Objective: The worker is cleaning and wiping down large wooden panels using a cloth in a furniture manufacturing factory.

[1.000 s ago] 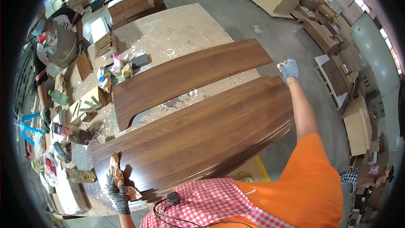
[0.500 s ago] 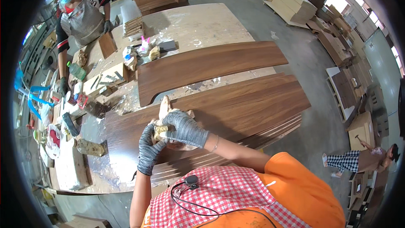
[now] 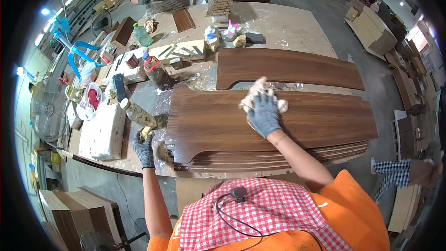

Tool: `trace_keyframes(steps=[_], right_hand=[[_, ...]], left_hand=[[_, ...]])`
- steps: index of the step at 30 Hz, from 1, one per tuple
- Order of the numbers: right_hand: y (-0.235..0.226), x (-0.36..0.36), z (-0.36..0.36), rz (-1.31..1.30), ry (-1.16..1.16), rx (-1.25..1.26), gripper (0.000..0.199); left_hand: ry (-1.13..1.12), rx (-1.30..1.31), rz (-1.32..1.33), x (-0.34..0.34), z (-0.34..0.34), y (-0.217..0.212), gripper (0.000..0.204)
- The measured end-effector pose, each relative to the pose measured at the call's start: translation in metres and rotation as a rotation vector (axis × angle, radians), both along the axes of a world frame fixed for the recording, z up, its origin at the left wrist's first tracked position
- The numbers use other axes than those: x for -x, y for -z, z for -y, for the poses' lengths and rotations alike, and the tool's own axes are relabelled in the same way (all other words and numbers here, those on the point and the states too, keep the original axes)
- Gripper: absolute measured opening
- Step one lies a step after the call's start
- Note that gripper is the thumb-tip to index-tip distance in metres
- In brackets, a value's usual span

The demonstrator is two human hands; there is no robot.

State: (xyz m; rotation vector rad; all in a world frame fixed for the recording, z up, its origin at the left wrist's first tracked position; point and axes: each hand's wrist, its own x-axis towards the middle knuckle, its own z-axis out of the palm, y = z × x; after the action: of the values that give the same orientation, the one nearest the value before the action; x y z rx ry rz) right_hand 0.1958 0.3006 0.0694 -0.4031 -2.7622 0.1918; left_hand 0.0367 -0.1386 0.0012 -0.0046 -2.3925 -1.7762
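Your board [image 3: 320, 118] lies on top of the stack [image 3: 227, 159] at the tabletop's [image 3: 297, 28] near side. A cloth [image 3: 254, 96] sits on it under your right hand [image 3: 264, 114], whose fingers lie nearly straight over it; trapped grit could scratch the surface. A hard sideways push might shift the board, as no clamp shows. Your left hand [image 3: 143, 146] is curled round a yellow pad [image 3: 146, 133] beyond the board's left end; a loose swing could knock the bottle [image 3: 139, 114] just beside it. Overreaching could bump the second board [image 3: 288, 67] behind.
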Motion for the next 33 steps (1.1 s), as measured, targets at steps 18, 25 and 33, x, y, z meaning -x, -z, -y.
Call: trace_keyframes(steps=[18,25,33], right_hand=[[-0.012,-0.053,-0.106,-0.020,-0.046,0.151,0.032],[-0.006,-0.185,-0.340,0.341,0.599,-0.257,0.038],[0.039,-0.206,-0.473,0.217,0.965,-0.229,0.043]], left_hand=[[-0.153,0.676,-0.189,-0.015,0.026,0.042,0.050],[0.061,0.338,-0.452,-0.055,-0.019,-0.004,0.044],[0.003,0.163,0.064,-0.072,-0.031,-0.001,0.026]])
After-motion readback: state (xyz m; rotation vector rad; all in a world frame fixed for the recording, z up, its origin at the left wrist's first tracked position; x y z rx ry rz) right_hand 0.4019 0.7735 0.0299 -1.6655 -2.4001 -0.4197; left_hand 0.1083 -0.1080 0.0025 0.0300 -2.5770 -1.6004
